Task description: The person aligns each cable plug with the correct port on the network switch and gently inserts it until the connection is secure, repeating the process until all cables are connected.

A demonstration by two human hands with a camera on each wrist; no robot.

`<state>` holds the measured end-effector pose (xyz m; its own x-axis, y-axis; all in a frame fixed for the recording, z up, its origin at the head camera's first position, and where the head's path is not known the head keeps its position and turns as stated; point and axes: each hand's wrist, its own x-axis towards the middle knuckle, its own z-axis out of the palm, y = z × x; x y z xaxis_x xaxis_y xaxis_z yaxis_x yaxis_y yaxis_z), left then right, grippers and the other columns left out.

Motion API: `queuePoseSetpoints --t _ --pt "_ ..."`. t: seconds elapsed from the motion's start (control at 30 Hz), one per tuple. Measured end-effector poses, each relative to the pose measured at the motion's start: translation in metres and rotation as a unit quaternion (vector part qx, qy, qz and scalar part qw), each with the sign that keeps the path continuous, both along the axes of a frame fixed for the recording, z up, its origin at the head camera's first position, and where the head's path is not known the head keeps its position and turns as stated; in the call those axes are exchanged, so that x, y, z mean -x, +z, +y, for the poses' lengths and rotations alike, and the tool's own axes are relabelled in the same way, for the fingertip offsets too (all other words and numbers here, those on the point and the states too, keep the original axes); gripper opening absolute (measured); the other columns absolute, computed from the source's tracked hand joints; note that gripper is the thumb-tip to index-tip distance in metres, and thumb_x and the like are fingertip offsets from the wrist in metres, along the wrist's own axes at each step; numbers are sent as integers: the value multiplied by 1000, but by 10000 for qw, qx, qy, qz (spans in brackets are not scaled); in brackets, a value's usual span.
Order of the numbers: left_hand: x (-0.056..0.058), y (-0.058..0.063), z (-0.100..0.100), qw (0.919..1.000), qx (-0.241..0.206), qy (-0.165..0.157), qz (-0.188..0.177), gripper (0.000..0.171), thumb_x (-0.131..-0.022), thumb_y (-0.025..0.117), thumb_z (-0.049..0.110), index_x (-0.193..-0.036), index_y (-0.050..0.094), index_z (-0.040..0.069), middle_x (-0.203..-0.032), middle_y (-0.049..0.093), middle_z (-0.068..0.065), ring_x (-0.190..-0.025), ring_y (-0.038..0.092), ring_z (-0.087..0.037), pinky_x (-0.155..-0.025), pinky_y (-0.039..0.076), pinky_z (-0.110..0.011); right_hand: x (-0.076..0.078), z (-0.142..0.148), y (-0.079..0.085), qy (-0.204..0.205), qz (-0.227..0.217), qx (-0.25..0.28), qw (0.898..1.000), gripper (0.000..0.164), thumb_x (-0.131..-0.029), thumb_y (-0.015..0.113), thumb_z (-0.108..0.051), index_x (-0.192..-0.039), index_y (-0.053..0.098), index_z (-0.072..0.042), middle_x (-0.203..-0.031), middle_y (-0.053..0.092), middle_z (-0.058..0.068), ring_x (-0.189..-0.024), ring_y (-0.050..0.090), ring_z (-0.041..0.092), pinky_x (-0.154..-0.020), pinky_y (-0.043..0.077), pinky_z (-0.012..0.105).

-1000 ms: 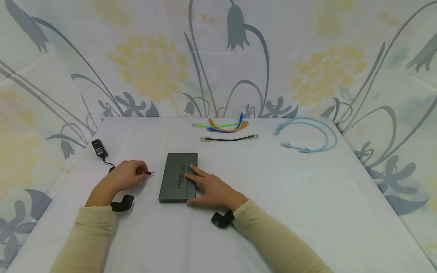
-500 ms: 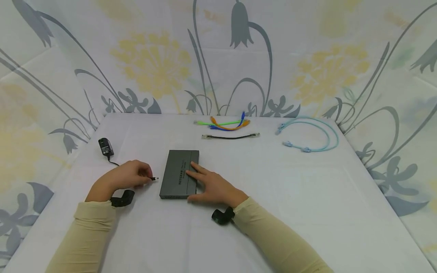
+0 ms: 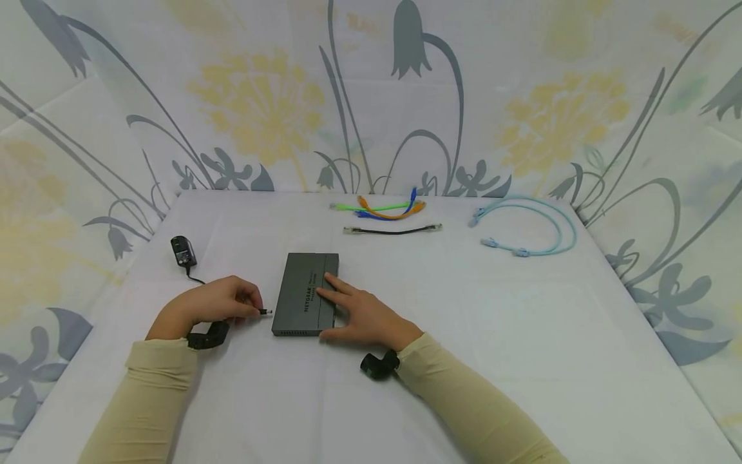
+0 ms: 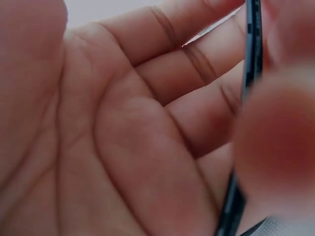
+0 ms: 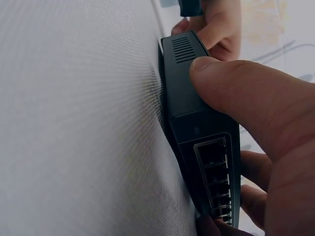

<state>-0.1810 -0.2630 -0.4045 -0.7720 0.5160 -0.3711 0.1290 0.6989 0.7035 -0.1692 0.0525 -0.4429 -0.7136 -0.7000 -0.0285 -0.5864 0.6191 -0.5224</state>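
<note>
In the head view my left hand pinches the black power plug of an adapter cord. The tip points right, just short of the left edge of a dark grey NETGEAR network switch. The left wrist view shows the black cord running past the fingers; the plug itself is out of sight there. My right hand rests on the switch, fingers spread over its top. As the right wrist view shows, the thumb presses the vented short side, beside a row of ports.
A black power adapter lies at the left, joined to the cord. Toward the back are green, blue and orange patch cables and a black one. A light blue cable lies at the back right.
My left hand has moved right and slightly nearer to me, bringing the plug close to the switch. The adapter has shifted a little right. My right hand stays on the switch.
</note>
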Motion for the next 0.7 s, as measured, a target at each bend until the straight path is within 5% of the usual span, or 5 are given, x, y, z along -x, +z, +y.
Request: queuePoseSetpoints --t 0.7 --pt "-2 -2 5 9989 -198 -388 -155 9 -87 66 14 -84 64 6 -68 58 -1 -60 55 -12 -56 47 -25 1 0 2 22 -41 81 10000 84 -83 70 -55 -153 31 -29 -164 11 -8 -147 29 18 -113 35 44"
